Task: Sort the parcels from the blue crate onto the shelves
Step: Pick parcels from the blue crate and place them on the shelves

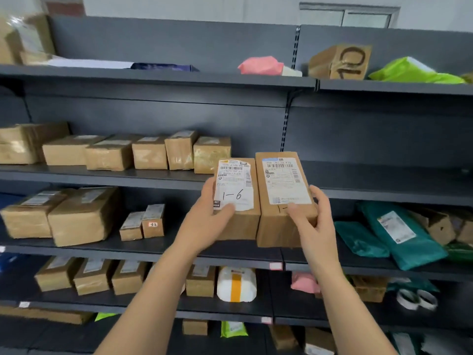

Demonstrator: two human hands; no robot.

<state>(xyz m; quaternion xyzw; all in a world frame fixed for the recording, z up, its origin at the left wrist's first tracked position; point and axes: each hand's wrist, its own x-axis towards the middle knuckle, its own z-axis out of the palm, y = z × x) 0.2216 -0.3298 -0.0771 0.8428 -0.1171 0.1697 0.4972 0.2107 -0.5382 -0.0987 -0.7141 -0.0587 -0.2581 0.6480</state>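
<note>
Before the shelves (384, 176), left hand (208, 217) grips the 1-6 parcel (236, 184), right hand (317, 217) the taller parcel (281, 179), edges touching.

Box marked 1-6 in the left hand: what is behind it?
A taped box on the shelf shows behind the top left corner of the marked box. Whatever else stands behind is covered.

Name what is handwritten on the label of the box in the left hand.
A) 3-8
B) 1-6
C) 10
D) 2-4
B: the white label on the shorter box gripped by the left hand reads 1-6 in pen; the right hand holds the taller box beside it.
</note>
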